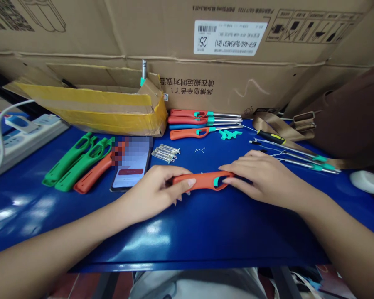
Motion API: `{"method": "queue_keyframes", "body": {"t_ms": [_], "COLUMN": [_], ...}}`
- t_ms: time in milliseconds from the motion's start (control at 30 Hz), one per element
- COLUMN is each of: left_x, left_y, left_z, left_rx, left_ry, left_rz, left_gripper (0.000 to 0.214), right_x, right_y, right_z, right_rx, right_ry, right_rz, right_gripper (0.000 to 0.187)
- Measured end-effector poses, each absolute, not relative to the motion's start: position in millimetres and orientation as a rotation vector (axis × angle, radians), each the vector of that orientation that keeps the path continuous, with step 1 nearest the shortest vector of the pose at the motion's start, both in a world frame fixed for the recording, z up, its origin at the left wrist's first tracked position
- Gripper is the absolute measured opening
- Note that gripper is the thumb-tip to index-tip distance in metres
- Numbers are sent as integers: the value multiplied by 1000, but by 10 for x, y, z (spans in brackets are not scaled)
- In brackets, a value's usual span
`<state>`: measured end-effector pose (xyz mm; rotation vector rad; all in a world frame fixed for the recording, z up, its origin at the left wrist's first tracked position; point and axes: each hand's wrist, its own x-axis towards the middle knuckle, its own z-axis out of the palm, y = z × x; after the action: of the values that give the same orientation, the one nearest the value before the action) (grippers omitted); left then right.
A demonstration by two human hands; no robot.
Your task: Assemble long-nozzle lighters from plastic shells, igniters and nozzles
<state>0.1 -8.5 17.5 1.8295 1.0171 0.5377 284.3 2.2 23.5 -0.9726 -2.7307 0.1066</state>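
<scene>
Between my two hands, just above the blue table [187,232], is an orange lighter handle [202,181] with a teal trigger [217,181] showing in its finger loop. My left hand [162,185] grips the closed end, thumb on the near face. At the loop end, my right hand [252,176] pinches the handle between thumb and fingers. No metal tube shows on this handle; its far end is partly hidden by my right fingers. Just beyond lie several clear lighter inserts [166,153] and a few tiny white pieces [200,150].
Red, blue and orange long-necked lighters [190,133] lie at the back beside teal triggers [229,134]. Green handles [70,160], an orange handle [93,174] and a phone [127,166] are left. A taped carton [112,104], screwdriver [271,136], metal tubes [299,162] and power strip [25,137] surround them.
</scene>
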Motion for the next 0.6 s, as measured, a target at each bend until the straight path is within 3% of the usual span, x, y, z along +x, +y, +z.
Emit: {"method": "queue_keyframes", "body": {"t_ms": [100, 200, 300, 467, 600], "left_x": [45, 73, 66, -5, -19], "left_y": [-52, -55, -99, -155, -150], "left_z": [172, 177, 197, 162, 91], "left_rx": [1233, 1131, 1462, 2299, 2481], "left_ry": [961, 938, 946, 827, 726], "left_rz": [514, 528, 559, 654, 609], "left_gripper": [28, 37, 44, 30, 28], "right_x": [2792, 2734, 2716, 2716, 2667], "right_y": [-5, -40, -48, -46, -77], "right_z": [215, 186, 172, 185, 157], "right_rx": [-873, -800, -803, -807, -695], "right_ry": [-2741, -2740, -2722, -2700, -2693], "right_rz": [133, 163, 202, 249, 311], "right_gripper": [54, 47, 35, 33, 32]}}
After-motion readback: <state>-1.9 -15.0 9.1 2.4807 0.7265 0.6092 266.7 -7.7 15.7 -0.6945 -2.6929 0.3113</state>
